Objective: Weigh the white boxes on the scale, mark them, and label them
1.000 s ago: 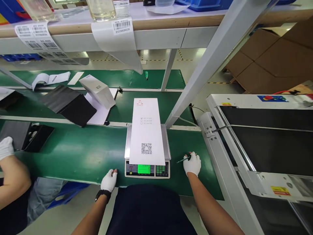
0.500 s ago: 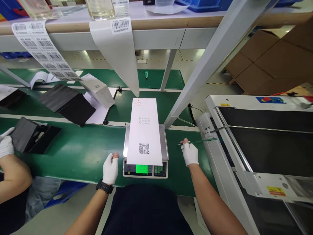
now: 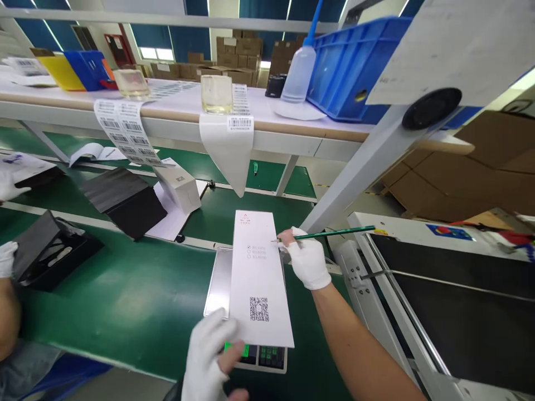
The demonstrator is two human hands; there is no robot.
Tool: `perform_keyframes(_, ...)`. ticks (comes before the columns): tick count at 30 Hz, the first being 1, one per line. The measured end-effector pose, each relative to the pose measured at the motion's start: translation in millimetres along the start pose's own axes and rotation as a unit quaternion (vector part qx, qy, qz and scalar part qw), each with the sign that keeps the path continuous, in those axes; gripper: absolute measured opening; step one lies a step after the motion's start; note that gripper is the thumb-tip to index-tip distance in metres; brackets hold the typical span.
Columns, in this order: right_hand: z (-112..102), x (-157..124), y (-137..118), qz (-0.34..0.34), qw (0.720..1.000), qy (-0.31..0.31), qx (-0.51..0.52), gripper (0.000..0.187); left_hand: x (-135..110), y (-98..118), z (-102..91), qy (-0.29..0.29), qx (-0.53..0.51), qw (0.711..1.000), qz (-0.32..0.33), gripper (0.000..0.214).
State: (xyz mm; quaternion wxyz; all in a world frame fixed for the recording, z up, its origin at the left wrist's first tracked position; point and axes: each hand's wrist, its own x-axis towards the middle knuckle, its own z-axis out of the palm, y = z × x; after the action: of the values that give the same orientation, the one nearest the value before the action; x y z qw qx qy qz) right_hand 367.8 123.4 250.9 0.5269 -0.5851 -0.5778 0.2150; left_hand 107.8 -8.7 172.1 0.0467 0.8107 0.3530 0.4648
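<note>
One pencil [image 3: 338,232], one scale [image 3: 219,281] and two hanging label strips [image 3: 129,133] are in view.

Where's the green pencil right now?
The green pencil is right of centre in the head view, held in the right hand, its tip by the right edge of the white box on the scale.

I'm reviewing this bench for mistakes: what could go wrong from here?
The right hand holds a green pencil with its tip close to the white box, so a slip might mark it. The box and left hand partly cover the display of the scale, so a reading could be missed.
</note>
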Motion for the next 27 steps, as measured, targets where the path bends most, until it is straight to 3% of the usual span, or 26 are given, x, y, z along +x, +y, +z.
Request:
perform_keyframes(1, 4.2, 11.4, -1.5, -0.011, 1.000, -0.014, -0.023, 0.042, 0.3, 2.6, 4.7, 0.000, 0.019, 0.999, 0.046, 0.043)
perform_keyframes(3, 12.2, 32.3, -1.7, -0.004, 0.998, -0.027, -0.062, 0.039, -1.6, 5.7, 18.0, 0.022, 0.038, 0.997, 0.067, 0.034)
perform_keyframes(6, 21.3, 53.2, 0.0, 0.026, 0.995, -0.045, -0.085, 0.039, -11.4, 5.6, 38.4, 0.078, 0.032, 0.996, 0.027, 0.025)
perform_keyframes(10, 28.3, 61.5, 1.8, 0.046, 0.992, -0.052, -0.109, 0.039, -27.2, 3.6, 54.0, 0.111, 0.018, 0.993, -0.022, 0.019)
perform_keyframes(20, 31.6, 63.7, 5.3, 0.079, 0.989, -0.050, -0.112, 0.038, -18.6, 9.5, 68.2, 0.194, 0.022, 0.979, -0.057, 0.020)
perform_keyframes(27, 31.9, 63.8, 9.5, 0.090, 0.991, -0.042, -0.088, 0.041, -22.5, 7.8, 69.5, 0.193, 0.044, 0.978, -0.066, 0.023)
